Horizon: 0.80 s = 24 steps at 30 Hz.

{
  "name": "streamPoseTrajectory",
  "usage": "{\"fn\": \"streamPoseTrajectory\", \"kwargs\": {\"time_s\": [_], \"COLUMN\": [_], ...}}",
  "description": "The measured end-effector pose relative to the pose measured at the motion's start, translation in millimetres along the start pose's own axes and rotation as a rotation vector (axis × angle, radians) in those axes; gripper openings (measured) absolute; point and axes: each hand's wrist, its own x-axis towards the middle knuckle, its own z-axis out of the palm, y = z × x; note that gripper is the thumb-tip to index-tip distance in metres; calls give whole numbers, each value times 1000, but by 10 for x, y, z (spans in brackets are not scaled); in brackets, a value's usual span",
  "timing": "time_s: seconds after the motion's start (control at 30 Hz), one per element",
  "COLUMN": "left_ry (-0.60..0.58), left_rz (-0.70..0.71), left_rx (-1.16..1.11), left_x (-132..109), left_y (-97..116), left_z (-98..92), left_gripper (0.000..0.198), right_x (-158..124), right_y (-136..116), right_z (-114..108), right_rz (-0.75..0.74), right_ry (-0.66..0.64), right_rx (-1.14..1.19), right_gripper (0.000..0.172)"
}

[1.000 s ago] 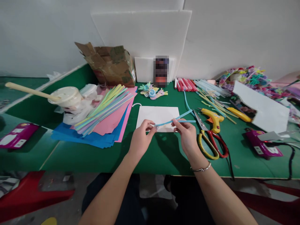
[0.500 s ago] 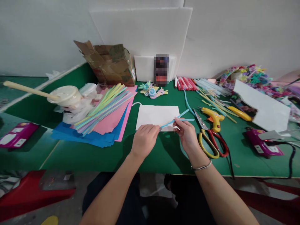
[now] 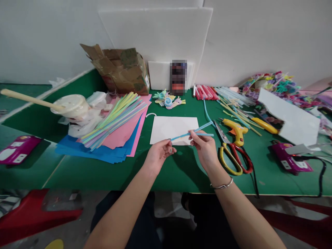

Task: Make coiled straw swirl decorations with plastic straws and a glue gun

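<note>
- Slippage is threatening the pair of blue straws (image 3: 183, 136). The left hand (image 3: 158, 154) is curling almost closed with only its fingertips meeting their near end, and a smooth plastic tube could be sliding out of so light a pinch.
- Right hand (image 3: 205, 149) is pinching the same straws between thumb and forefinger farther along, the other fingers folding loosely. The two tubes are fanning apart beyond that grip, and a harder squeeze could be kinking their thin walls.
- Straws are hanging in the air between both hands, just above the white paper sheet (image 3: 173, 126), which is lying flat and matte beyond the knuckles on the green table (image 3: 181, 173).
- Scissors (image 3: 234, 157) with glossy yellow and red loop handles are lying just beside the right hand, steel blades pointing toward the straws' far tips. A sideways sweep of the wrist could be catching those points.
- Yellow glue gun (image 3: 234, 128) is resting just beyond the scissors, with a black cord trailing toward the table edge where a forearm could be snagging it.
- Pastel straws (image 3: 116, 114) are fanning in a long, slick bundle well off the left hand's outer side, lying over smooth pink and blue paper sheets (image 3: 103, 152).
- Cardboard box (image 3: 121, 69) is slumping, rough and creased, farther beyond the left hand.
</note>
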Motion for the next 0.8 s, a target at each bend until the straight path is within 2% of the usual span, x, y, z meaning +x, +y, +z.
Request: {"fn": "streamPoseTrajectory", "kwargs": {"time_s": [0.07, 0.13, 0.2, 0.27, 0.33, 0.43, 0.53, 0.67, 0.73, 0.8], "left_ry": [-29, -87, -35, 129, 231, 231, 218, 211, 225, 260], "left_rz": [-3, 105, 351, 692, 993, 1256, 1373, 1448, 1429, 1344], "left_rx": [51, 255, 567, 906, 1189, 1435, 1507, 1477, 1449, 1404], "left_x": [4, -9, -25, -31, -26, -22, -41, -74, -80, -80], "left_y": [8, 23, 24, 5, -27, -61, -60, -43, -41, -40], "left_z": [-20, -35, -48, -61, -73, -82, -79, -79, -79, -75], "left_gripper": [21, 25, 23, 18, 26, 27, 17, 11, 9, 11], "right_x": [5, 13, 22, 27, 27, 27, 33, 44, 44, 40], "right_y": [4, 8, 11, 12, 9, -2, -9, -11, -15, -19], "right_z": [0, -10, -24, -38, -43, -40, -37, -37, -33, -26], "right_rz": [-6, -3, 17, 45, 64, 87, 114, 148, 161, 161], "right_ry": [4, 35, 75, 98, 104, 114, 121, 142, 144, 134], "right_rx": [-14, -12, 2, 18, 36, 60, 71, 53, 40, 36], "right_gripper": [16, 14, 14, 15, 15, 15, 16, 19, 20, 20]}}
